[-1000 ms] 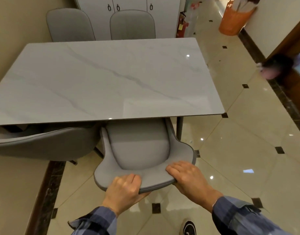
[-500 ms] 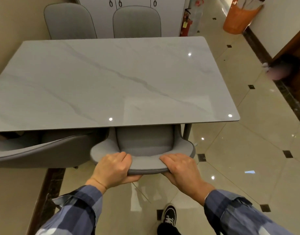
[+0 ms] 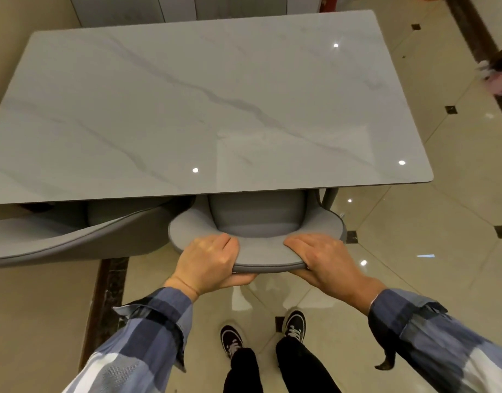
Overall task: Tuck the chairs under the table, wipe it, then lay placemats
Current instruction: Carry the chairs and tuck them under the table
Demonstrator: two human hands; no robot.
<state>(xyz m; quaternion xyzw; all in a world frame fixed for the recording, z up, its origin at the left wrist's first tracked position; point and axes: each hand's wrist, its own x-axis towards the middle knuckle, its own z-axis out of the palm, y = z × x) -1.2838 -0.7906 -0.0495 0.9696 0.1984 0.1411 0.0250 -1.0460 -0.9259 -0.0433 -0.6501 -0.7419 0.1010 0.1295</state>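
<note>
My left hand (image 3: 208, 260) and right hand (image 3: 325, 259) both grip the curved backrest of the grey chair (image 3: 258, 219), fingers over its top, thumbs beneath. Its seat sits under the near edge of the marble table (image 3: 204, 103), toward the near right corner, beside a second grey chair (image 3: 74, 236).

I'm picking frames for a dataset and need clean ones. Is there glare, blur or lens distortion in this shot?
Head view: small bright lamp reflections dot the glossy table and the floor tiles; wide-angle bending curves the table's edges; the left hand, right hand and the chair they grip look fairly sharp, while the pink thing at the right edge is blurred.
</note>
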